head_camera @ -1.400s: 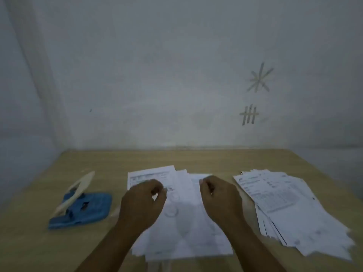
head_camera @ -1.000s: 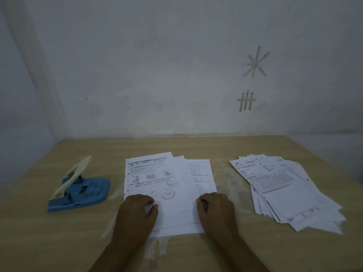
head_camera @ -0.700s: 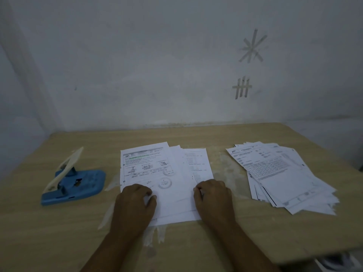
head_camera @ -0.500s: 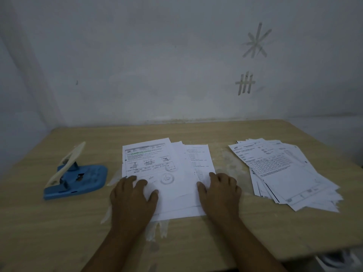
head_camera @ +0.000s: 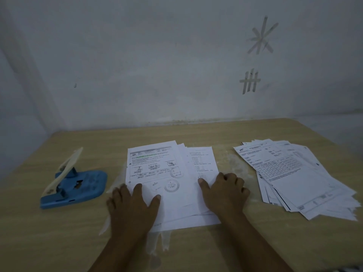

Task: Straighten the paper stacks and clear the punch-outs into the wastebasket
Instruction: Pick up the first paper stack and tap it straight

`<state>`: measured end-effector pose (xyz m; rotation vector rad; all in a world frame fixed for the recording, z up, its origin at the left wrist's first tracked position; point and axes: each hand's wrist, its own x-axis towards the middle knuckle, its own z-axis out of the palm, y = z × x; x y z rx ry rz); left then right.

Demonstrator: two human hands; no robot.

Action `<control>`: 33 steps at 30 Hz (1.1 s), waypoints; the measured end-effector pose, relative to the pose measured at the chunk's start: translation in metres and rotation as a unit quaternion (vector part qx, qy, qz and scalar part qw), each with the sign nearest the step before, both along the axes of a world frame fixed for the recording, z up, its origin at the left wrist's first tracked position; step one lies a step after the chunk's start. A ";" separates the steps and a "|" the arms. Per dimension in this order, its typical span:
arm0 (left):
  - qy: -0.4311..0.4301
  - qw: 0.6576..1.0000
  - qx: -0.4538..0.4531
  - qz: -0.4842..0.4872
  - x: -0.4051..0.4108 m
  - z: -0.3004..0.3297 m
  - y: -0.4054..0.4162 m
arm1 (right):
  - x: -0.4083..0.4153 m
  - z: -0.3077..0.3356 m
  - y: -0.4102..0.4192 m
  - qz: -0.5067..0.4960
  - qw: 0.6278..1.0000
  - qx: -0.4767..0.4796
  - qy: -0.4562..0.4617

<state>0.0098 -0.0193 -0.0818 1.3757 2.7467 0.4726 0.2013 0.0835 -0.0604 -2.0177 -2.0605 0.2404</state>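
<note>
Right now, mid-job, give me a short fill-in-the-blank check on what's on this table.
1. Both hands, left hand and right hand, rest on the ___ paper stack.
2. The hole punch has a ___ base.
3. The fanned paper stack lies to the person's ___.
4. The table is made of ___.

Answers: middle; blue; right; wood

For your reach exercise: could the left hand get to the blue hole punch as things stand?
Probably yes. The left hand rests flat on the middle paper stack, and only bare table lies between it and the blue hole punch to its left.
</note>
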 end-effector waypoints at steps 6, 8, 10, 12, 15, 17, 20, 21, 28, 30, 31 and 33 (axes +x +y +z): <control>-0.036 0.999 -0.010 -0.012 0.006 0.009 0.008 | -0.007 -0.001 0.002 0.009 1.000 0.001 -0.001; -0.042 0.999 -0.009 -0.012 0.008 0.014 0.010 | -0.008 -0.003 0.000 0.013 1.000 0.014 -0.007; -0.046 0.999 0.000 -0.009 0.011 0.020 0.012 | -0.008 -0.005 -0.001 0.017 1.000 0.021 -0.006; -0.067 0.998 0.015 -0.012 0.012 0.026 0.014 | -0.008 -0.006 -0.001 0.022 1.000 0.022 -0.002; -0.134 0.990 0.053 -0.015 0.016 0.030 0.019 | -0.008 -0.007 -0.003 0.028 0.999 0.026 0.006; -0.161 0.985 0.067 -0.012 0.019 0.030 0.020 | -0.007 -0.007 -0.003 0.031 0.999 0.026 0.008; -0.184 0.980 0.079 -0.006 0.019 0.028 0.023 | -0.006 -0.005 -0.004 0.035 0.999 0.025 0.009; -0.192 0.978 0.085 -0.006 0.018 0.027 0.023 | -0.005 -0.003 -0.004 0.036 0.999 0.025 0.009; -0.253 0.960 0.116 0.019 0.006 0.035 0.034 | -0.006 0.005 -0.003 0.048 0.999 0.006 0.018; -0.269 0.957 0.109 0.026 0.003 0.039 0.039 | -0.008 0.007 -0.003 0.052 0.998 -0.001 0.021; -0.271 0.957 0.100 0.032 0.002 0.040 0.041 | -0.009 0.008 -0.003 0.053 0.998 -0.004 0.021; -0.262 0.961 0.081 0.031 0.000 0.037 0.045 | -0.010 0.010 -0.004 0.054 0.998 -0.012 0.024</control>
